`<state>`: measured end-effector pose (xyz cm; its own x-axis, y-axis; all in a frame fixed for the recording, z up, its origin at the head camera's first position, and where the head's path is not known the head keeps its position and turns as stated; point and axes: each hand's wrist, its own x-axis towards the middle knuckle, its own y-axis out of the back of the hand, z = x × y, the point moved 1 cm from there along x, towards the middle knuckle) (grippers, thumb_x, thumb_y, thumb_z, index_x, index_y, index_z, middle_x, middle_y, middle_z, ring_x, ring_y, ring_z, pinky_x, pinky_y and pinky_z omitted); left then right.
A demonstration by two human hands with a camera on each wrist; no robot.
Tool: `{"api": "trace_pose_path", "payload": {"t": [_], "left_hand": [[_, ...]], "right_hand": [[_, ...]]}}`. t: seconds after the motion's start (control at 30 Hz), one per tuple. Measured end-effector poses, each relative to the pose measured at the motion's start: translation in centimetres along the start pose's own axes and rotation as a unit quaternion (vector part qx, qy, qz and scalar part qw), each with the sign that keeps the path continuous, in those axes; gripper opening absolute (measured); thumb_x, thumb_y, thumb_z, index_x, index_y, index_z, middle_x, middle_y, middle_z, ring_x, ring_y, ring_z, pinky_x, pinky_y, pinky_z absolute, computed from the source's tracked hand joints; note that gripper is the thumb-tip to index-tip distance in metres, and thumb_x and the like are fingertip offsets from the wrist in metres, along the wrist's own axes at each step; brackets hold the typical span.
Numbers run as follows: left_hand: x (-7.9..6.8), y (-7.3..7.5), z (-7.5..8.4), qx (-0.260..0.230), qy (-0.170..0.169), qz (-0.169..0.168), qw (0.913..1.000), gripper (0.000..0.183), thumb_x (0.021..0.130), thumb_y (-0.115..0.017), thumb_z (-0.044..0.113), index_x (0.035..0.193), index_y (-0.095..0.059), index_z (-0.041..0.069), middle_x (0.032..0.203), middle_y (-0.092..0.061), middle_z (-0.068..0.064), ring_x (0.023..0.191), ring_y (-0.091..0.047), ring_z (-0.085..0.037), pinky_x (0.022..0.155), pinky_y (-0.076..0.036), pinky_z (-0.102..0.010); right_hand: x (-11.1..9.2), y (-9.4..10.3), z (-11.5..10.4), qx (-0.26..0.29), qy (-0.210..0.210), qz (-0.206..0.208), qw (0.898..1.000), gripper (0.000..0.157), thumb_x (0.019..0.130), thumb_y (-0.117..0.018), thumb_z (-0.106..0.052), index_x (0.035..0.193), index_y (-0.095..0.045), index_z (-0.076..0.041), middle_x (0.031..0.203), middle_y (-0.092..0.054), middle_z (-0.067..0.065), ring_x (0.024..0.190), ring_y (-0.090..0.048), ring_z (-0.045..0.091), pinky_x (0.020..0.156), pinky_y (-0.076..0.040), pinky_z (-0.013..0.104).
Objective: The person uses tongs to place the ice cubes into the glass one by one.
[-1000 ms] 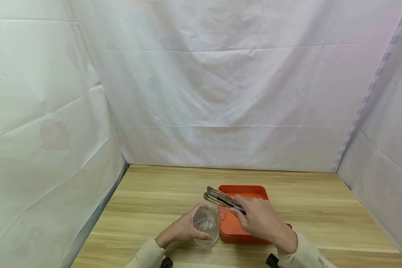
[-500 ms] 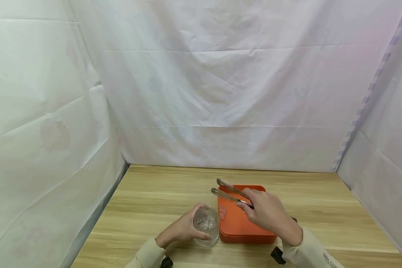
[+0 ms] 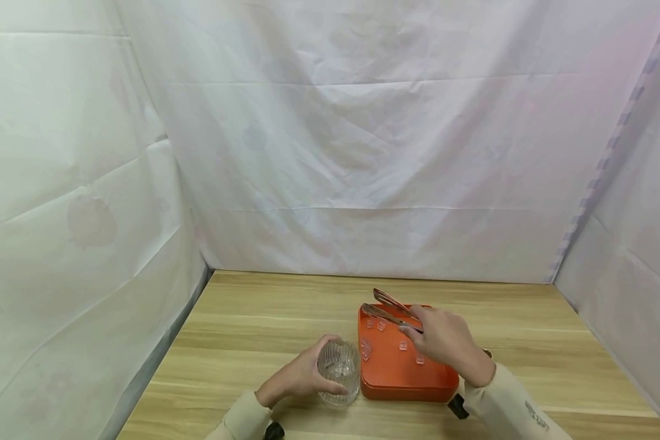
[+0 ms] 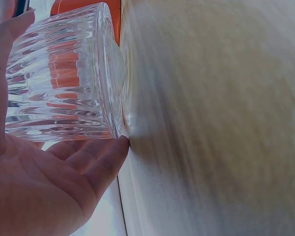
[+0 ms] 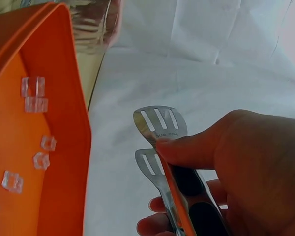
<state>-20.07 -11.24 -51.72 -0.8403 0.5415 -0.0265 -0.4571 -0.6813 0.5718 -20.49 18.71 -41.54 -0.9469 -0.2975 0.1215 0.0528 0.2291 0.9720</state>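
Observation:
My left hand (image 3: pixel 299 371) holds a clear ribbed glass (image 3: pixel 341 376), fingers and thumb curved around its sides. In the left wrist view the glass (image 4: pixel 64 98) stands on the table beside the palm (image 4: pixel 44 187); whether anything lies inside cannot be told. My right hand (image 3: pixel 445 342) grips metal tongs (image 3: pixel 384 314) above an orange tray (image 3: pixel 409 395). The two slotted heads stand apart with nothing between them. In the right wrist view the thumb presses one arm of the tongs (image 5: pixel 162 120). Several small clear cubes (image 3: pixel 403 346) lie spread in the tray.
The tray stands directly right of the glass, very close to it. Wooden tabletop (image 3: pixel 253 305) surrounds both. A white cloth (image 3: pixel 363 153) hangs behind the table, with more cloth (image 3: pixel 77 244) at the sides.
The tongs have spread apart, and my right hand has moved right and slightly back over the tray, uncovering more clear cubes. My left hand and the glass have stayed put.

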Motion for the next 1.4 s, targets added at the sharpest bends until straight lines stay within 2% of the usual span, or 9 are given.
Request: {"api": "trace_pose_path", "payload": {"t": [0.2,0.33,0.57,0.67,0.87,0.97,1.1,1.2,1.4], "left_hand": [[0.1,0.0,-0.1,0.003,-0.004,0.000,1.0000,0.095,0.069,-0.087,0.050,0.145,-0.037,0.023,0.134,-0.055,-0.006,0.123,-0.054,-0.027,0.100,-0.045,-0.052],[0.1,0.0,-0.1,0.000,-0.004,0.000,1.0000,0.096,0.069,-0.087,0.049,0.146,-0.037,0.021,0.136,-0.054,-0.007,0.124,-0.053,-0.028,0.100,-0.044,-0.055],[0.0,0.0,0.0,-0.006,0.003,-0.003,1.0000,0.093,0.070,-0.088,0.048,0.145,-0.037,0.030,0.138,-0.053,-0.008,0.126,-0.052,-0.031,0.100,-0.044,-0.057],[0.0,0.0,0.1,-0.010,0.010,-0.003,0.9999,0.092,0.070,-0.088,0.048,0.145,-0.036,0.033,0.138,-0.053,-0.008,0.126,-0.052,-0.030,0.100,-0.044,-0.057],[0.0,0.1,0.1,-0.011,0.008,-0.001,0.9999,0.094,0.069,-0.087,0.049,0.145,-0.037,0.024,0.134,-0.054,-0.007,0.123,-0.053,-0.028,0.100,-0.045,-0.055],[0.0,0.1,0.0,-0.008,0.007,0.001,0.9999,0.095,0.069,-0.087,0.049,0.145,-0.037,0.024,0.132,-0.056,-0.006,0.120,-0.055,-0.027,0.098,-0.046,-0.054],[0.0,0.1,0.0,-0.009,0.009,0.001,0.9999,0.094,0.069,-0.088,0.049,0.145,-0.036,0.029,0.131,-0.056,-0.006,0.119,-0.056,-0.026,0.097,-0.047,-0.053],[0.0,0.1,0.0,-0.011,0.008,0.001,0.9999,0.094,0.069,-0.088,0.049,0.145,-0.037,0.030,0.131,-0.057,-0.006,0.118,-0.056,-0.025,0.097,-0.047,-0.052],[0.1,0.1,-0.1,-0.008,0.009,0.001,0.9999,0.094,0.068,-0.088,0.050,0.145,-0.037,0.030,0.130,-0.058,-0.004,0.118,-0.057,-0.024,0.097,-0.047,-0.051]], "right_hand": [[0.7,-0.9,1.0,-0.006,-0.018,-0.021,1.000,0.039,0.091,-0.069,-0.043,0.112,-0.066,-0.010,0.060,-0.047,-0.006,0.052,-0.045,0.010,0.047,-0.037,0.029],[1.0,-1.6,1.5,-0.013,-0.024,-0.031,0.999,0.040,0.089,-0.071,-0.042,0.111,-0.068,-0.008,0.066,-0.056,-0.003,0.056,-0.051,0.012,0.048,-0.041,0.030],[1.6,-3.0,2.1,-0.026,-0.025,-0.050,0.998,0.041,0.088,-0.073,-0.041,0.113,-0.069,-0.009,0.089,-0.071,0.004,0.070,-0.063,0.018,0.059,-0.052,0.038],[1.8,-3.4,2.2,-0.023,-0.020,-0.057,0.998,0.041,0.087,-0.074,-0.040,0.114,-0.069,-0.009,0.090,-0.071,0.003,0.070,-0.063,0.017,0.059,-0.052,0.037],[1.8,-3.6,2.2,-0.015,-0.014,-0.064,0.998,0.040,0.087,-0.074,-0.037,0.114,-0.070,-0.007,0.088,-0.071,0.004,0.064,-0.060,0.014,0.057,-0.051,0.036],[1.8,-3.8,2.1,-0.017,-0.010,-0.065,0.998,0.038,0.087,-0.075,-0.034,0.114,-0.071,-0.007,0.092,-0.072,0.005,0.061,-0.059,0.013,0.056,-0.051,0.035],[1.8,-4.3,2.1,-0.016,-0.011,-0.069,0.997,0.025,0.087,-0.075,-0.030,0.102,-0.072,-0.011,0.073,-0.067,0.000,0.052,-0.054,0.011,0.049,-0.048,0.032],[1.7,-4.6,1.9,-0.019,-0.013,-0.073,0.997,0.015,0.088,-0.075,-0.029,0.089,-0.070,-0.015,0.057,-0.053,-0.005,0.047,-0.049,0.011,0.045,-0.044,0.031],[1.7,-4.8,1.6,-0.028,-0.010,-0.074,0.997,0.017,0.088,-0.075,-0.025,0.078,-0.064,-0.016,0.057,-0.048,-0.004,0.049,-0.047,0.013,0.045,-0.041,0.031]]}}
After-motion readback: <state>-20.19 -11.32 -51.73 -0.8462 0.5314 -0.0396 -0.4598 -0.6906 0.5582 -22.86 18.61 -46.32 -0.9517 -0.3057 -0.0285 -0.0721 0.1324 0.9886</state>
